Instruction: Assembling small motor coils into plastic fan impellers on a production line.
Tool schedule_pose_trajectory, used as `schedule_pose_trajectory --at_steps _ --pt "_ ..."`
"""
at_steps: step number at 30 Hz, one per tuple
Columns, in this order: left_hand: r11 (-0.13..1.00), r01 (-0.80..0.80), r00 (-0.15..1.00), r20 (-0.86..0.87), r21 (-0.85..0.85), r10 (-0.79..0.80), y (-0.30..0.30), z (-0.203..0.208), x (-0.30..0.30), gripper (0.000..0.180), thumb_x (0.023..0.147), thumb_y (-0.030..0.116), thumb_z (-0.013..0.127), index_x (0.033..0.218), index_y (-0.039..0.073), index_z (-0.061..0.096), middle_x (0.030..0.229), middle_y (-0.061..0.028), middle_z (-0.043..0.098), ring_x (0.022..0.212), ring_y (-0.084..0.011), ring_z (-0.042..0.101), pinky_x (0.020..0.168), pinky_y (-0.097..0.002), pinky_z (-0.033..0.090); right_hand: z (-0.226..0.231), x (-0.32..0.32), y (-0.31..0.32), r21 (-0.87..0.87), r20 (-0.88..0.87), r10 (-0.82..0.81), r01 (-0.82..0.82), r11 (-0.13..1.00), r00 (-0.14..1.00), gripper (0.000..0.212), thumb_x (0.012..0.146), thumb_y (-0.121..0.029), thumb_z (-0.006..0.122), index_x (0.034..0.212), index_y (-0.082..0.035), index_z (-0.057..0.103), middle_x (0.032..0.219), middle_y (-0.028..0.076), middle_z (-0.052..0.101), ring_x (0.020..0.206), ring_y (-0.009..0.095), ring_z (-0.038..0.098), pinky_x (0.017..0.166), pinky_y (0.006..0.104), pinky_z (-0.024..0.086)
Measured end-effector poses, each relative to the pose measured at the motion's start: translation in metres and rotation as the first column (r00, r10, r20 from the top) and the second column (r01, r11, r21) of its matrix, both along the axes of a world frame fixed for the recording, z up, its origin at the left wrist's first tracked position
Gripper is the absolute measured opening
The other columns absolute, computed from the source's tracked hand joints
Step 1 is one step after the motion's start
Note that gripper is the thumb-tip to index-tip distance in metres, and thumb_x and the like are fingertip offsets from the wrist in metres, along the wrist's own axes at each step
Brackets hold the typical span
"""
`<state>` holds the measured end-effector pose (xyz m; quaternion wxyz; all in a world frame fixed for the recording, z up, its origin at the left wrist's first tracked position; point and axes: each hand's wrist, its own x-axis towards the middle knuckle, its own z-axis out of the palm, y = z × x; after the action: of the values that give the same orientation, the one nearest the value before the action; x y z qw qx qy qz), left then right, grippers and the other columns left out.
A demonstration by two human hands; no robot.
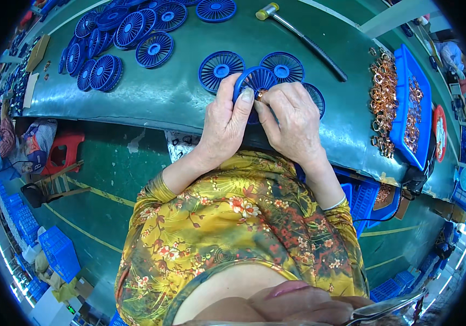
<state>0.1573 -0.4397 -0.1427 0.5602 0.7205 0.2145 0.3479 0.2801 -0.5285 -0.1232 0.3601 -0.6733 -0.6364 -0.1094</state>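
In my left hand is a blue slotted plastic fan grille, tilted up, with the thumb on its near face and the fingers behind the rim. The fingertips of my right hand are closed at the grille's middle, pinching a small copper-coloured piece; fingers hide most of it. Just beyond my hands lie similar grilles: one at the left, another at the back right, and a third partly behind my right hand.
Many blue grilles are heaped at the back left of the green table. A hammer with a yellow head lies back right. Copper-coloured rings are piled beside a blue tray. A red stool stands left.
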Motion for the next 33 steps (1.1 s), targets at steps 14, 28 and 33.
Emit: schedule_pose_trajectory --at_steps 14,28,33 --pt "0.620 0.414 0.908 0.248 -0.667 -0.338 0.012 0.012 -0.010 0.043 0.096 0.019 0.053 0.133 0.001 0.040 0.116 -0.0058 0.056 0.105 -0.0108 0.053 0.091 -0.0263 0.044 0.020 -0.008 -0.023 -0.024 0.111 -0.202 0.206 0.978 0.973 0.036 0.071 -0.032 0.075 0.103 -0.016 0.070 0.116 -0.003 0.063 0.114 0.024 0.052 0.105 0.0472 0.026" --pt "0.458 0.520 0.817 0.263 -0.721 -0.513 0.006 0.002 -0.016 0.049 0.088 0.016 0.067 0.127 0.000 0.043 0.111 -0.0067 0.058 0.099 -0.0118 0.057 0.084 -0.0263 0.049 0.014 0.010 -0.040 -0.107 -0.058 0.190 -0.195 0.975 0.980 0.039 0.075 -0.039 0.069 0.104 -0.013 0.072 0.116 -0.003 0.066 0.128 0.027 0.046 0.110 0.0533 0.022" --pt "0.487 0.548 0.815 0.304 -0.681 -0.493 0.004 -0.002 -0.014 0.050 0.088 0.014 0.066 0.129 0.000 0.042 0.111 -0.0069 0.059 0.099 -0.0119 0.058 0.084 -0.0268 0.049 0.008 0.009 -0.040 -0.089 -0.056 0.174 -0.178 0.980 0.983 0.037 0.076 -0.039 0.069 0.103 -0.013 0.072 0.114 0.000 0.067 0.125 0.027 0.050 0.110 0.0532 0.024"
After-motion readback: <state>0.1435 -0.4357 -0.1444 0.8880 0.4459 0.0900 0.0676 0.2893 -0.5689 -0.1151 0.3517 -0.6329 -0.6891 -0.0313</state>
